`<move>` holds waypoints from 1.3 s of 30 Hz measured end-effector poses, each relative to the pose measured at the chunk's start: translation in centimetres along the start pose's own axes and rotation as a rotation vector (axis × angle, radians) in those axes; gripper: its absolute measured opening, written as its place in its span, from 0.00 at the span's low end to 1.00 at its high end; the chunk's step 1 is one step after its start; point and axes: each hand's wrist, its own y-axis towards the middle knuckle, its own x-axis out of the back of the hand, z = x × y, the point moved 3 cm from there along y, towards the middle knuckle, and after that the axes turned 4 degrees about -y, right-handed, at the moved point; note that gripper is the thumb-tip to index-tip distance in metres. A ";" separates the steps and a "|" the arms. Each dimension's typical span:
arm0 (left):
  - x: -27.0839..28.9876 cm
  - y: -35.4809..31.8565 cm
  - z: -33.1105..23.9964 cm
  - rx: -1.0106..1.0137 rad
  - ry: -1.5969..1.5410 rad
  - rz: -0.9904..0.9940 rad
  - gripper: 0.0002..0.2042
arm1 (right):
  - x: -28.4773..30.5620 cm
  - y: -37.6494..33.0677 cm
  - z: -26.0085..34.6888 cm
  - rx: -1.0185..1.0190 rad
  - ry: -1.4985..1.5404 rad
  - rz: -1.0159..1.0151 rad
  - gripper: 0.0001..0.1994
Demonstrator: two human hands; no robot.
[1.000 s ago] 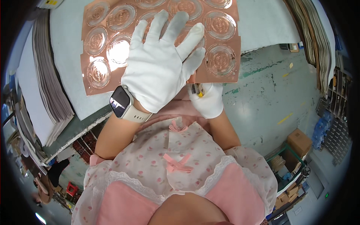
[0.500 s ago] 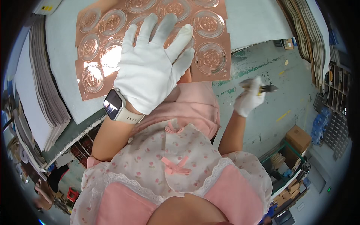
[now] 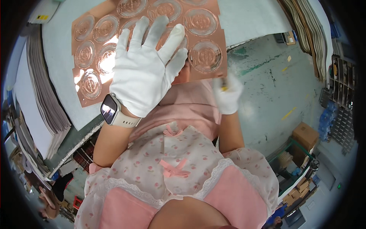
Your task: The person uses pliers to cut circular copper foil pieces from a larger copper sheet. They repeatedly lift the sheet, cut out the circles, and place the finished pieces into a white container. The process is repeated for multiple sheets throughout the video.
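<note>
A shiny copper-coloured sheet point(image 3: 213, 76) with rows of round raised patterns lies on the pale tabletop and overhangs its near edge. My left hand point(image 3: 146, 68), in a white glove, rests flat on this sheet with fingers and thumb spread. At the sheet's near right corner is my right hand point(image 3: 230, 95), also gloved in white and smeared by motion. Its fingers are closed round a small dark tool with a yellow part point(image 3: 224, 87). Most of that tool is hidden by the hand and blur, so its exact kind does not show.
Stacks of thin sheets stand at the left point(image 3: 40, 91) and far right point(image 3: 305, 38). The table point(image 3: 255, 23) ends just beyond the copper sheet's right side. On the floor to the right are a cardboard box point(image 3: 305, 136), a green-framed cart point(image 3: 291, 168) and blue plastic bottles point(image 3: 326, 122).
My right hand has swung left with the tool, from over the floor to the sheet's near right corner. My left hand and the sheet appear slightly further left as the view shifts.
</note>
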 end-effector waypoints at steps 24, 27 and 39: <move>0.3 0.4 -0.3 -0.030 -0.016 0.065 0.20 | 3.0 -2.2 1.6 -0.876 0.921 0.322 0.06; 0.4 0.6 -0.5 -0.025 -0.015 0.089 0.20 | 2.7 -3.2 4.8 -1.013 0.898 0.454 0.05; 0.2 0.4 -0.3 -0.039 0.024 0.103 0.22 | 2.2 -3.2 5.3 -0.989 0.888 0.519 0.05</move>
